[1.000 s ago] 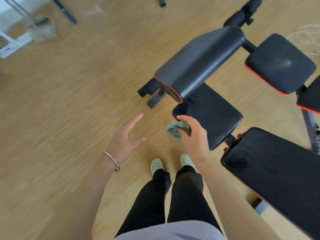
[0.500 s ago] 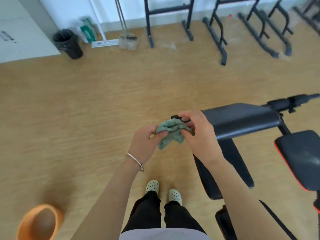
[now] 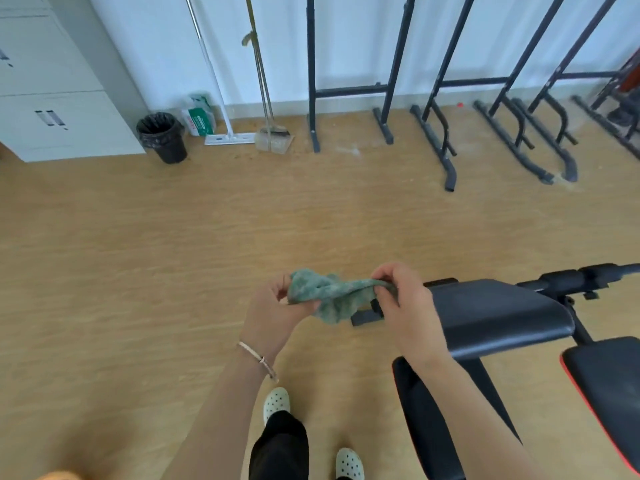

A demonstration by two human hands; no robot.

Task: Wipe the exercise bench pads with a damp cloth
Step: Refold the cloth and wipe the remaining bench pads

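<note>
A green cloth (image 3: 330, 296) is stretched in the air between both hands, above the wooden floor. My left hand (image 3: 273, 313) pinches its left end and my right hand (image 3: 407, 306) pinches its right end. Just right of my right hand is the raised black bench pad (image 3: 498, 315). A lower black pad (image 3: 426, 417) lies under my right forearm, partly hidden. A third black pad with red trim (image 3: 609, 393) sits at the right edge.
Black metal racks (image 3: 436, 133) stand along the far wall. A black bin (image 3: 162, 136), a mop and a broom (image 3: 273, 136) stand at the back left beside a white cabinet (image 3: 52, 98). An orange object (image 3: 59, 475) shows at the bottom left edge.
The view has tilted up from the bench toward the wall. My left hand joined the right on the cloth, and both have pulled it apart from a crumpled wad into a stretched strip.
</note>
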